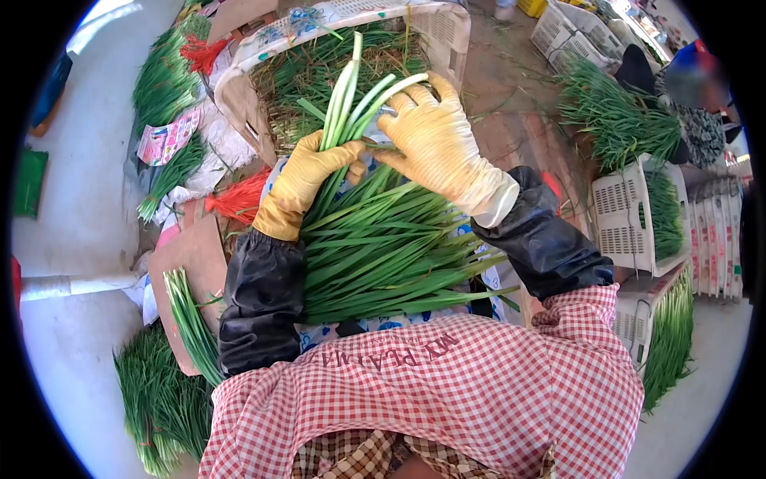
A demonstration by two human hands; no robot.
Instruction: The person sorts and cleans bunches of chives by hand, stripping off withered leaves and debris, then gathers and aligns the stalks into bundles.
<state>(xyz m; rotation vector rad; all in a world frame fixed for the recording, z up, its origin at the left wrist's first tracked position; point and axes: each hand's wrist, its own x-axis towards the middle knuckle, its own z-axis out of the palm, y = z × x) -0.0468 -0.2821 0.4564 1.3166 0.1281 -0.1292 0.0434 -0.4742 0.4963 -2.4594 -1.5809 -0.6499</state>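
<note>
1. Head view, left side: your left hand (pixel 307 176), in a yellow glove, has its fingers closed around a bunch of pale-stemmed greens (pixel 341 104). White ends point up and away from you; the grip sits low on the stems, likely so those ends stand free for the other hand.

2. Your right hand (pixel 437 132), also gloved, is beside the bunch. Fingers part-curled, thumb apart, forefinger by the tip of the outermost stalk. They seem to touch it; can't tell whether they grip it.

3. The bunch is above a heap of long green leaves (pixel 391 247), over a blue-and-white patterned cover (pixel 391 321). Can't tell if that is your lap or a tabletop. Having the heap right before you probably spares you reaching.

4. Ahead, just beyond your hands: a white crate (pixel 456 36) with green and brownish leaves inside. Its closeness suggests a handy catch-place for scraps.

5. To your left: red strands (pixel 241 195) near the left glove, perhaps kept there as ties. A small bundle (pixel 190 315) lies partly over a cardboard sheet (pixel 179 247), apart from the heap; the sheet may keep it cleaner.

6. Farther out left, more greens (pixel 163 391) lie on the floor. To your right, a slotted crate (pixel 618 215) holds greens packed together, presumably to keep them aligned. Another person (pixel 698 128) is beyond, near a loose green pile (pixel 602 112).
</note>
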